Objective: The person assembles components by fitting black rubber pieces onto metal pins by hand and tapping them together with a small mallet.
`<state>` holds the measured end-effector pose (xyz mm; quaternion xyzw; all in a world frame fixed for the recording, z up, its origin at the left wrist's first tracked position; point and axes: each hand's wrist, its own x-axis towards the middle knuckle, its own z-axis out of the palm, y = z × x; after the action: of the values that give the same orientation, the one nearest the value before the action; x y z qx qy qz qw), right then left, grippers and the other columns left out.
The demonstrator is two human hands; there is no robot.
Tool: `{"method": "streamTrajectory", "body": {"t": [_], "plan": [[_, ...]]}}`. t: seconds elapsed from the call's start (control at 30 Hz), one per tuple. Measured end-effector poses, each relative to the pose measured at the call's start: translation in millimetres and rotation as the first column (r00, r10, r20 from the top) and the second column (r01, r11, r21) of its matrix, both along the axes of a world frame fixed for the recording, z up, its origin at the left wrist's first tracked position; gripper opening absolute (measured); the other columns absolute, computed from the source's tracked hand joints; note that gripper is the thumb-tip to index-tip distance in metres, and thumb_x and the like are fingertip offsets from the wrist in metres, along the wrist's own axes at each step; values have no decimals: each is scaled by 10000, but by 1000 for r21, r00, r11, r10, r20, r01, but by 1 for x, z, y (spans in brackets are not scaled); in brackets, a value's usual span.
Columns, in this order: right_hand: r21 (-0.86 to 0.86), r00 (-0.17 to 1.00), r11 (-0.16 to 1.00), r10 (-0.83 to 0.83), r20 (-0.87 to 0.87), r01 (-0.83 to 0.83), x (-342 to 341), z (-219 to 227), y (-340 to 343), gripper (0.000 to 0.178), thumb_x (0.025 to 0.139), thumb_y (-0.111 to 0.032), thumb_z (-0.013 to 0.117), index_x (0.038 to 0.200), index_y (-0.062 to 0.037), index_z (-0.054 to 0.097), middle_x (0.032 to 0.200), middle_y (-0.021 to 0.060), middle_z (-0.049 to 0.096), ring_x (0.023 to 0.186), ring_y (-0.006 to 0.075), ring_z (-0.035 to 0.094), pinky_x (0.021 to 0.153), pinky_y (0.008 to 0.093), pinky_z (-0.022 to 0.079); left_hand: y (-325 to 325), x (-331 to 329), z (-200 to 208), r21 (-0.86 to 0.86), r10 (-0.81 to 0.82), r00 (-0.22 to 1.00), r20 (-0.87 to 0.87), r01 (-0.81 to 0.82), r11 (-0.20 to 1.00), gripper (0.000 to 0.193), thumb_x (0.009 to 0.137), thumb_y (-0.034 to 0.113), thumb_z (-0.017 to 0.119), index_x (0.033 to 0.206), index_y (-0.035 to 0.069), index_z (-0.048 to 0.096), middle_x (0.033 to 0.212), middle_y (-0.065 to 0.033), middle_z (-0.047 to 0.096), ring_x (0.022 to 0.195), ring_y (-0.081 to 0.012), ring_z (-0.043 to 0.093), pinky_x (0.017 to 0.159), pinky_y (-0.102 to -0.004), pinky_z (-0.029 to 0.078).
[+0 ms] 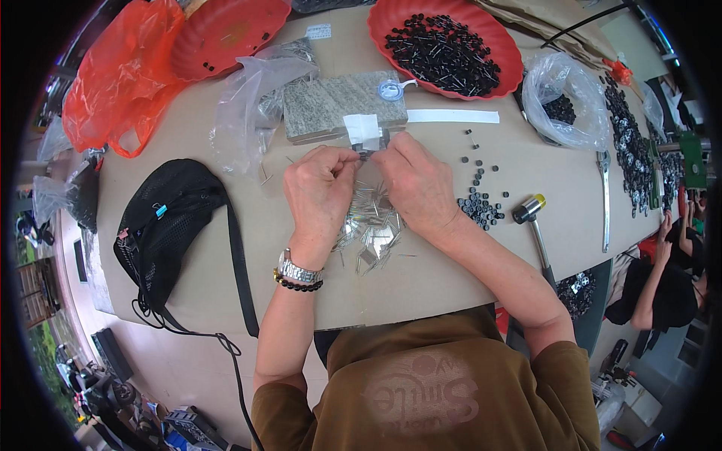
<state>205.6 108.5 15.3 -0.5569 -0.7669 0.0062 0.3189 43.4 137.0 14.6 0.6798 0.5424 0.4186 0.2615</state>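
Note:
My left hand [322,184] and my right hand [415,180] meet at the near edge of a grey stone block [320,109]. The fingers of both are pinched together around something small and dark, too hidden to name. A piece of white tape or paper [362,126] lies over the block's near edge, just beyond my fingertips. Below and between my wrists spreads a loose pile of thin metal pins [372,218]. Right of my right hand sit several small black caps [475,209]. A hammer [529,209] with a yellow-and-black head rests beside them.
A red bowl [514,71] of black-headed pins stands at the back, another red bowl [226,34] further left. A black mesh bag [173,225] with a strap lies left; a wrench [605,203] and clear bag [587,90] lie right. Another person [665,282] is at far right.

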Motion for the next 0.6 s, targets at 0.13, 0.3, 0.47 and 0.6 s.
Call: {"method": "streamTrajectory", "body": {"t": [0.13, 0.3, 0.47, 0.6], "plan": [[-37, 998, 999, -8, -70, 6, 0, -1, 2, 144, 820, -8, 689, 949, -73, 689, 928, 63, 566, 781, 267, 663, 632, 385, 561, -2, 2, 3, -50, 24, 1000, 9, -24, 998, 78, 789, 16, 787, 867, 23, 791, 749, -99, 736, 603, -197, 667, 583, -324, 503], [-25, 993, 1000, 9, -122, -12, 1, -4, 3, 129, 852, -6, 687, 962, -74, 681, 928, 70, 566, 769, 285, 660, 634, 402, 550, -2, 2, 3, -140, 57, 998, 12, -54, 989, 82, 792, 25, 789, 873, 20, 798, 710, -110, 732, 580, -187, 672, 573, -324, 502], [-30, 992, 999, 11, -123, -15, 1, -4, 3, 125, 855, -8, 687, 959, -75, 678, 926, 70, 564, 767, 287, 656, 634, 404, 546, 0, 3, 4, -181, 76, 997, 1, -74, 981, 73, 795, 40, 789, 866, 32, 807, 702, -108, 739, 579, -190, 681, 579, -322, 510], [-41, 993, 999, 3, -122, -8, 0, -5, 3, 130, 855, -9, 686, 964, -78, 671, 932, 68, 558, 771, 290, 656, 626, 412, 542, 0, 3, 6, -206, 95, 995, -21, -98, 974, 72, 798, 53, 786, 863, 42, 813, 697, -107, 742, 581, -192, 690, 580, -323, 513]]}}
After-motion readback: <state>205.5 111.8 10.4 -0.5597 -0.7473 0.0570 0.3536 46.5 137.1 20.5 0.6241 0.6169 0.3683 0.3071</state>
